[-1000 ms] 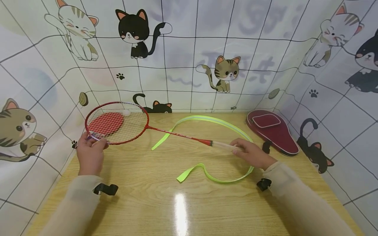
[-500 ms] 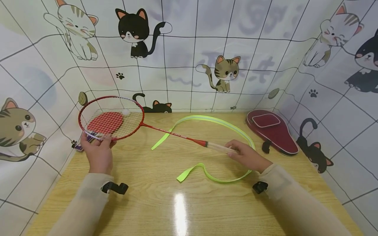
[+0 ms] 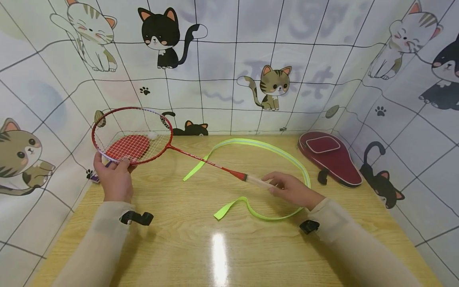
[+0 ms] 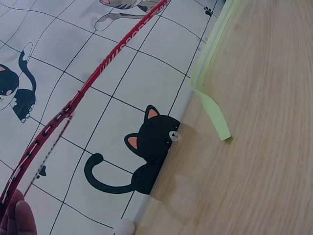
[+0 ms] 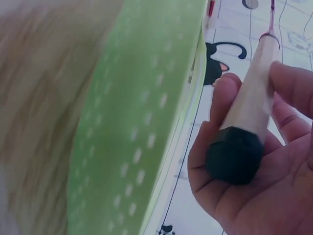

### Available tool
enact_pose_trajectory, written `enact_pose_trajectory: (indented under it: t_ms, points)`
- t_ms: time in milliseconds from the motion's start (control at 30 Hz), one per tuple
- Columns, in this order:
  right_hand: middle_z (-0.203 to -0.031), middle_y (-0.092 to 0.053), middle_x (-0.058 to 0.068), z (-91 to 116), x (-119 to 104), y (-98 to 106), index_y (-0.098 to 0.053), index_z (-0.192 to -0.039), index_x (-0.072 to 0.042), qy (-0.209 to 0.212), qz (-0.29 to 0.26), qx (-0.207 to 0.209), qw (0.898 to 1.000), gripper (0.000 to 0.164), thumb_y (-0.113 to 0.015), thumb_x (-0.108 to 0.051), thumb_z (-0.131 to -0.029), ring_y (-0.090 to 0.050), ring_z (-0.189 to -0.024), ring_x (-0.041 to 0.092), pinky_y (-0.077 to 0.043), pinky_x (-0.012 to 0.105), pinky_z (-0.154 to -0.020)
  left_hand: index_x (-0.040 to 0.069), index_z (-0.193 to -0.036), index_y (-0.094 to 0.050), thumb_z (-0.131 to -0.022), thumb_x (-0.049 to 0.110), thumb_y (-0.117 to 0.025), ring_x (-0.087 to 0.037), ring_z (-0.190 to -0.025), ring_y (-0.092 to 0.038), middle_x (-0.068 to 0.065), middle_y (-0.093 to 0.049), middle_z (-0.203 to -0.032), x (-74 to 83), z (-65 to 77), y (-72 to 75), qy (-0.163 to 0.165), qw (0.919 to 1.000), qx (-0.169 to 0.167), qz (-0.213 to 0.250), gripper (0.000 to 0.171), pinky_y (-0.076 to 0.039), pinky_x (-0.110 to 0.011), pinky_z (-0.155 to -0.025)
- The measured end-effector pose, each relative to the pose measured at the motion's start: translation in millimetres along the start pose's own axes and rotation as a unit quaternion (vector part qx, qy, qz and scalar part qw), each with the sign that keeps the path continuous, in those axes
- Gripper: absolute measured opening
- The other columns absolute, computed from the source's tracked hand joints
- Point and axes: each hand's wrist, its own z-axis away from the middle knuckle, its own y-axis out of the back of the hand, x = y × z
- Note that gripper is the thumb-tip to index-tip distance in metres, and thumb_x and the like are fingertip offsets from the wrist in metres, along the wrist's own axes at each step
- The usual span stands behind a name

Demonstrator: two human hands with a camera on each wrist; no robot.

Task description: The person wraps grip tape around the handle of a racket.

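Note:
A red badminton racket is held above the table, its head at the left and its pale bare handle at the right. My left hand pinches the near rim of the racket head between thumb and fingers. Around the handle curl the fingers of my right hand; in the right wrist view the handle's dark butt cap lies above the palm. Under the racket, a yellow-green strap curves across the table, passing behind my right hand. Close up, the strap has rows of pale marks.
A red table tennis bat shows through the strings, with a white ball beside it. A dark red bat case lies at the right back, near a small black piece. Cat-printed sheets wall the table on three sides.
The racket has shifted left and its head has been raised, tilting up toward the back wall. My right hand has moved left with the handle. The left hand has kept its hold on the rim.

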Motion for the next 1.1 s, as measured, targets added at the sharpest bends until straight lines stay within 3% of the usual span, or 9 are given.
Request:
enact_pose_trajectory:
  t_ms: [67, 200, 467, 600, 767, 900, 1100]
  points:
    - [-0.114, -0.071, 0.019, -1, -4, -3, -0.061, -0.142, -0.018, -0.004, 0.002, -0.007, 1.0, 0.035, -0.061, -0.015, -0.108, -0.065, -0.085, 0.023, -0.051, 0.034, -0.07, 0.043, -0.165, -0.009, -0.106, 0.005, -0.058, -0.014, -0.106, -0.062, -0.004, -0.056, -0.125, 2.1, -2.2, -1.8, -0.001, 1.0, 0.002, -0.003, 0.086, -0.059, -0.023, -0.084]
    - [-0.108, -0.07, 0.016, -2, -11, -8, -0.06, -0.141, -0.019, -0.009, -0.001, -0.001, 1.0, 0.033, -0.06, -0.018, -0.109, -0.056, -0.072, 0.019, -0.047, 0.031, -0.06, 0.044, -0.165, -0.011, -0.107, 0.007, -0.057, -0.014, -0.115, -0.061, -0.002, -0.055, -0.127, 5.0, -5.4, -6.1, 0.001, 1.0, 0.009, 0.001, 0.083, -0.057, -0.021, -0.089]
    - [-0.093, -0.063, 0.007, -2, -14, -12, -0.058, -0.137, -0.017, -0.003, -0.017, 0.012, 1.0, 0.029, -0.061, -0.016, -0.108, -0.049, -0.063, 0.016, -0.043, 0.029, -0.054, 0.033, -0.166, -0.013, -0.106, 0.003, -0.057, -0.016, -0.099, -0.066, -0.008, -0.057, -0.129, -9.3, -0.5, -16.9, -0.044, 0.9977, 0.017, 0.049, 0.08, -0.058, -0.025, -0.085]
    - [-0.091, -0.062, 0.007, -2, -13, -13, -0.058, -0.136, -0.017, 0.002, -0.016, 0.014, 1.0, 0.027, -0.06, -0.017, -0.108, -0.046, -0.06, 0.015, -0.041, 0.029, -0.052, 0.034, -0.168, 0.0, -0.104, 0.003, -0.06, -0.016, -0.102, -0.064, -0.009, -0.051, -0.148, -23.5, 9.0, -24.0, -0.068, 0.9974, -0.004, 0.021, 0.093, -0.056, -0.027, -0.089]
    - [-0.09, -0.062, 0.006, -2, -12, -14, -0.059, -0.135, -0.017, 0.001, -0.017, 0.021, 1.0, 0.027, -0.061, -0.017, -0.108, -0.047, -0.06, 0.015, -0.041, 0.029, -0.053, 0.036, -0.167, 0.017, -0.104, 0.008, -0.062, -0.016, -0.114, -0.064, -0.008, -0.038, -0.157, -41.2, 29.9, -36.9, -0.071, 0.9964, -0.034, -0.031, 0.104, -0.052, -0.024, -0.097]
    - [-0.089, -0.062, 0.006, -3, -13, -15, -0.059, -0.135, -0.016, 0.002, -0.022, 0.026, 0.999, 0.028, -0.061, -0.016, -0.108, -0.047, -0.061, 0.015, -0.041, 0.029, -0.054, 0.035, -0.165, 0.023, -0.105, 0.01, -0.062, -0.017, -0.134, -0.058, -0.006, -0.034, -0.161, -53.3, 47.1, -49.2, -0.073, 0.9921, -0.079, -0.066, 0.107, -0.05, -0.026, -0.106]
    - [-0.088, -0.062, 0.007, -4, -12, -16, -0.059, -0.135, -0.015, 0.001, -0.028, 0.028, 0.999, 0.027, -0.061, -0.017, -0.108, -0.046, -0.06, 0.015, -0.041, 0.029, -0.053, 0.031, -0.166, 0.022, -0.106, 0.01, -0.06, -0.022, -0.139, -0.054, -0.004, -0.034, -0.164, -67.4, 62.0, -64.0, -0.069, 0.9807, -0.146, -0.11, 0.103, -0.047, -0.031, -0.112]
